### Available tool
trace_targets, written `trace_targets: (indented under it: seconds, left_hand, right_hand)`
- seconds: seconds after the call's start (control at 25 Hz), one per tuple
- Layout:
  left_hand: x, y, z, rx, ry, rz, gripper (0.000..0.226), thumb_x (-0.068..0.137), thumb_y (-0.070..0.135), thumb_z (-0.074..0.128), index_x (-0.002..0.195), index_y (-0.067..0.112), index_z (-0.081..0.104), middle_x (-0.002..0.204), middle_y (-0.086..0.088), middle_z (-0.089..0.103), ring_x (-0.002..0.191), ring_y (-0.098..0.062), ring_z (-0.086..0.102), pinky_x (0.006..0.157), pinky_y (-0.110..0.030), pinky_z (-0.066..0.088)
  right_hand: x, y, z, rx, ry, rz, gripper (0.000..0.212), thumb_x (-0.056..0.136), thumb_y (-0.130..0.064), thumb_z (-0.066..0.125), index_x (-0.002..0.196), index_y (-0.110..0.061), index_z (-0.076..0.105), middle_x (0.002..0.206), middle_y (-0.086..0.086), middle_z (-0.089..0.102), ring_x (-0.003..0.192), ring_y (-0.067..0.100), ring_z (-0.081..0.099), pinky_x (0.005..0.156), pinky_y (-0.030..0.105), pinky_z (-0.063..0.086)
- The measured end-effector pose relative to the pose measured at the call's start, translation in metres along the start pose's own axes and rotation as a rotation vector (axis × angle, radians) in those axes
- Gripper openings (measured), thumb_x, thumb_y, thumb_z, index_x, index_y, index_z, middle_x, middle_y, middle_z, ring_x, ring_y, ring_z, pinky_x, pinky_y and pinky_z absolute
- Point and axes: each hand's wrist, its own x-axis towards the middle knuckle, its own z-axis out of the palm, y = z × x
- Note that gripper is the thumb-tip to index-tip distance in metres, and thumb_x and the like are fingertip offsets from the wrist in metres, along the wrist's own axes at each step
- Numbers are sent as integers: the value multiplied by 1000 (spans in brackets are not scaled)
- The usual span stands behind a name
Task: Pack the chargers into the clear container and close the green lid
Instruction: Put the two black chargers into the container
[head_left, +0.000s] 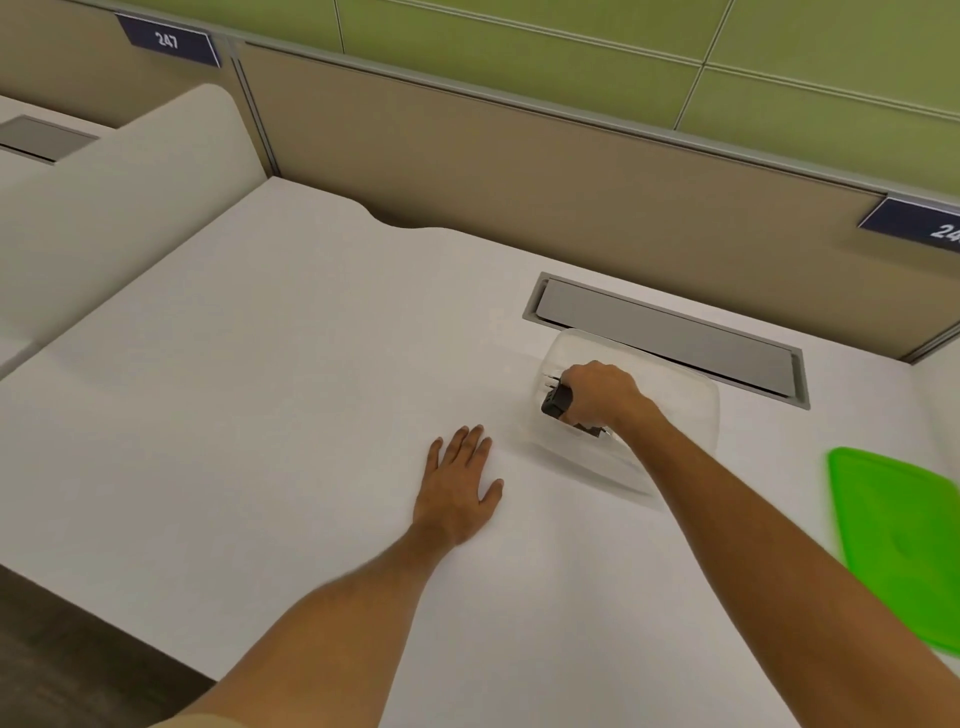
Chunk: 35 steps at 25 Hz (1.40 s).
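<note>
A clear container (691, 410) stands on the white desk at the right, in front of the cable hatch. My right hand (600, 392) is inside it, closed around a black charger (556, 402) whose metal prongs stick out to the left. A second dark charger (589, 429) shows partly under my wrist inside the container. The green lid (898, 535) lies flat on the desk at the far right, apart from the container. My left hand (460, 488) rests flat on the desk to the left of the container, fingers spread, holding nothing.
A grey cable hatch (670, 338) is set into the white desk (285, 389) behind the container. A beige partition (519, 171) with numbered tags runs along the back. A neighbouring desk and divider sit at the left.
</note>
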Motion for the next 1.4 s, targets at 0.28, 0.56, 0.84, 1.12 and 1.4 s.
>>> trace_targets:
  seconds: [0.28, 0.56, 0.84, 1.12, 1.4]
  left_hand:
    - [1, 0, 0, -8, 3, 1, 69, 90, 55, 19, 150, 21, 19, 161, 3, 13, 149, -14, 5, 121, -42, -1]
    - [-1, 0, -1, -9, 4, 4, 68, 90, 55, 20, 150, 21, 19, 162, 4, 12, 149, -13, 5, 122, -42, -1]
    - [-1, 1, -4, 5, -14, 16, 68, 92, 54, 20, 151, 21, 17, 162, 3, 9, 149, -13, 2, 121, -40, -4]
    - [-2, 2, -7, 29, -31, 32, 65, 95, 50, 25, 151, 20, 15, 162, 2, 7, 149, -14, 1, 121, -40, -4]
    - [0, 3, -10, 22, -60, 31, 62, 97, 47, 27, 151, 19, 15, 162, 2, 6, 149, -14, 1, 120, -41, -2]
  right_hand:
    - [15, 2, 22, -21, -40, -30, 23, 88, -27, 49, 98, -11, 62, 97, 9, 67, 75, 25, 52, 64, 31, 43]
    - [14, 10, 17, 129, 43, 43, 36, 78, -49, 63, 99, -19, 67, 97, 3, 69, 87, 25, 63, 71, 30, 48]
    - [-9, 37, 9, 240, 261, 154, 26, 87, -36, 56, 101, -18, 67, 96, 6, 70, 80, 24, 58, 66, 28, 43]
    - [-51, 81, 18, 248, 448, 262, 22, 89, -32, 55, 94, -17, 70, 88, 5, 73, 79, 25, 63, 64, 25, 40]
    - [-102, 139, 43, 291, 503, 471, 19, 86, -26, 53, 86, -17, 69, 82, 7, 71, 74, 29, 61, 62, 26, 41]
